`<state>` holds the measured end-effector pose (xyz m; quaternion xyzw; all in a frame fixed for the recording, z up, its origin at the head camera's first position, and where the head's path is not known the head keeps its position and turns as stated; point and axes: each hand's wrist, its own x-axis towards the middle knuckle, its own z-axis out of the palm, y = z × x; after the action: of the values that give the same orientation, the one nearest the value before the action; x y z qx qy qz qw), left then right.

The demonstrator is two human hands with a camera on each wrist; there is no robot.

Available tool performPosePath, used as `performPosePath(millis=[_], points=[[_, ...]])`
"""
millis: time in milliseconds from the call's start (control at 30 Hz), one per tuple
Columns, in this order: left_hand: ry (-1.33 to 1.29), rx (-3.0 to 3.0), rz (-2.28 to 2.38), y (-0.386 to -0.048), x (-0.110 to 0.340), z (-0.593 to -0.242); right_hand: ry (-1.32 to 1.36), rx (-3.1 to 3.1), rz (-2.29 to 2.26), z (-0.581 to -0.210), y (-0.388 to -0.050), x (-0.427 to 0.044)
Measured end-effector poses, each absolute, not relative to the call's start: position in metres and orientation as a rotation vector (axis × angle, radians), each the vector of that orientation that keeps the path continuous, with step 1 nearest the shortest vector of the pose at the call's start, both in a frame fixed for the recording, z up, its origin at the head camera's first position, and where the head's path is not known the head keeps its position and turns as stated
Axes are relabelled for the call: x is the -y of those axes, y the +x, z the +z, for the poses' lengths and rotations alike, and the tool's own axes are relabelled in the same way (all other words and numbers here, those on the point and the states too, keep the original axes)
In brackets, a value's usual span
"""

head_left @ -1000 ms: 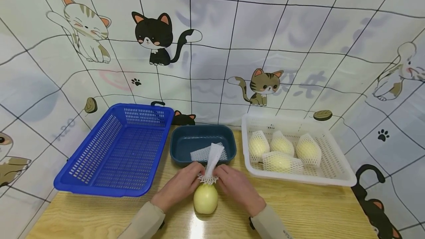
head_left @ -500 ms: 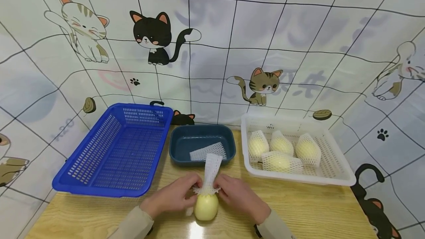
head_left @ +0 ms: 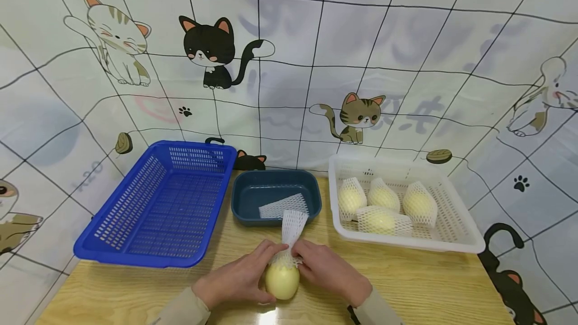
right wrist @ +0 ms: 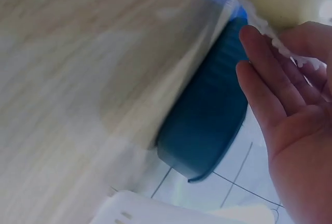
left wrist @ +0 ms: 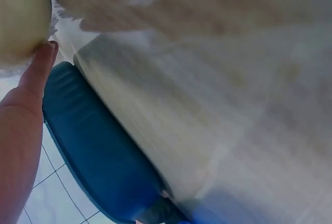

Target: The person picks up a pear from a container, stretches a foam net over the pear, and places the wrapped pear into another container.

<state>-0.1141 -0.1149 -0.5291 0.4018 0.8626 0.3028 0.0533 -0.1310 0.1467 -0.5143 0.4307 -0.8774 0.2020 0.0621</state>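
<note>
A pale yellow pear (head_left: 282, 281) stands on the wooden table, its top covered by a white foam net sleeve (head_left: 294, 224) whose long free end sticks up beyond it. My left hand (head_left: 241, 276) grips the pear from the left, thumb low on its side and fingertips up at the net. On the other side my right hand (head_left: 331, 271) pinches the net's edge between thumb and index finger. In the right wrist view the ragged net edge (right wrist: 270, 32) lies between those fingers. The left wrist view has a finger of the left hand (left wrist: 39, 73) touching the pear (left wrist: 23, 19).
Behind the pear sits a dark teal tray (head_left: 240, 209) holding flat net sleeves (head_left: 275, 208). A blue basket (head_left: 198, 257) stands at left. The white basket (head_left: 456, 239) at right holds several netted pears (head_left: 420, 203). A cat-print sheet (head_left: 289, 79) hangs behind the table.
Both hands and the pear have come nearer to me. The net has slid a little further down over the pear's top. My left hand has spread round the pear's side.
</note>
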Motion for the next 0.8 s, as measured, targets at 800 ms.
performPosePath(millis=[800], points=[[1.309, -2.763, 1.156, -0.112, 0.112, -0.533, 1.174, 2.271, 0.692, -0.502, -0.117, -0.146]])
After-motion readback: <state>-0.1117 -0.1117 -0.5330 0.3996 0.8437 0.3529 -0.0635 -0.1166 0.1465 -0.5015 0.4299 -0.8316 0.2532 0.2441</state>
